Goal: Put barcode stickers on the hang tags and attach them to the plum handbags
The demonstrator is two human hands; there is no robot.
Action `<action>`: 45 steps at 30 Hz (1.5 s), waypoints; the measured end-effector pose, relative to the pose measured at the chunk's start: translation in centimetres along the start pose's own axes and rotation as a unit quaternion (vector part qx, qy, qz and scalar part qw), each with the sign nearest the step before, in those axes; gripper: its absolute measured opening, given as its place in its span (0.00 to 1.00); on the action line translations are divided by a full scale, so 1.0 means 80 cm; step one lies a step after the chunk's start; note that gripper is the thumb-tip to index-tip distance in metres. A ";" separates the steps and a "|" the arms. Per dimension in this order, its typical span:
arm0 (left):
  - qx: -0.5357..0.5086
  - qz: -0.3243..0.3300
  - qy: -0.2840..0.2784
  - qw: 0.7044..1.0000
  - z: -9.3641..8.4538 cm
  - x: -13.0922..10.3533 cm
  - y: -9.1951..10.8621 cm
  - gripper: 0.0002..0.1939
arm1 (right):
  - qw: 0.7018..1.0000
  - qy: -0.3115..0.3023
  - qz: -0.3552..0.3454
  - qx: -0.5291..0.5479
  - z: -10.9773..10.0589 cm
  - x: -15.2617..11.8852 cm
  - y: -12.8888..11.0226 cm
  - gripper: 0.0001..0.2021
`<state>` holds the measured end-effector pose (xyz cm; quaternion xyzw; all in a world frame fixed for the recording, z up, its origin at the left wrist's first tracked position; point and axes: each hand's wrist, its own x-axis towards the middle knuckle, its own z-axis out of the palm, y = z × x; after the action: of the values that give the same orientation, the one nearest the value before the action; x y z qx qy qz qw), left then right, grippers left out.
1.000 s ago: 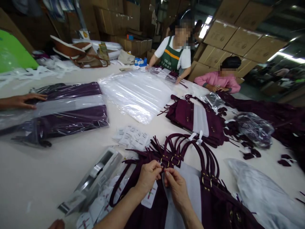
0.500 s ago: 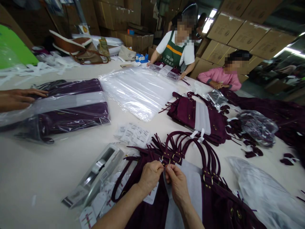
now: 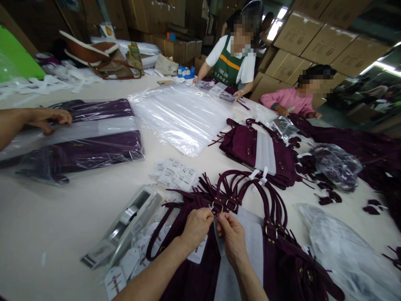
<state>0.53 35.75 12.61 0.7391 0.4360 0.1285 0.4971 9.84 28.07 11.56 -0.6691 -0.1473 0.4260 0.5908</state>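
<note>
A purple handbag (image 3: 200, 278) with fringe, looped handles (image 3: 278, 200) and brass buckles lies before me, a pale grey sheet (image 3: 252, 246) across its middle. Close to one buckle, my left hand (image 3: 197, 228) is closed in a pinch. My right hand (image 3: 232, 238) pinches just beside it, fingertips nearly touching. Between them runs a thin tag string, with a small reddish bit at the right fingertips. Below my left hand a white hang tag (image 3: 198, 253) lies against the bag, partly covered by that hand.
Left of the bag lie a tape dispenser (image 3: 125, 225) and loose hang tags (image 3: 115, 282). Beyond are white labels (image 3: 180, 173), clear plastic bags (image 3: 181, 117) and another folded purple bag (image 3: 250, 150). A co-worker's hand (image 3: 56, 119) rests on a wrapped bag (image 3: 103, 146). Two people stand across the table.
My hands stay pinched at the buckle, almost unmoved. At the left, the co-worker's hand has shifted right and its fingers have curled on the plastic. The pink-sleeved person's hands have moved apart.
</note>
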 end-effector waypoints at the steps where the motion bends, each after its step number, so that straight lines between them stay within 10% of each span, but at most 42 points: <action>1: 0.003 -0.001 -0.001 1.000 0.000 0.000 0.000 0.11 | 1.000 -0.003 0.000 -0.001 0.000 0.000 0.000 0.17; 34: -0.032 0.023 -0.102 0.994 -0.006 0.008 -0.019 0.10 | 0.995 0.003 -0.029 -0.098 0.009 0.002 0.005 0.17; 45: -0.014 0.003 -0.056 0.998 0.008 0.007 -0.028 0.10 | 0.993 0.009 -0.017 -0.118 0.012 0.005 0.012 0.14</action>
<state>0.07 36.07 10.29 0.7396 0.4037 0.0945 0.5303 9.11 28.76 10.60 -0.7353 -0.2023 0.3893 0.5165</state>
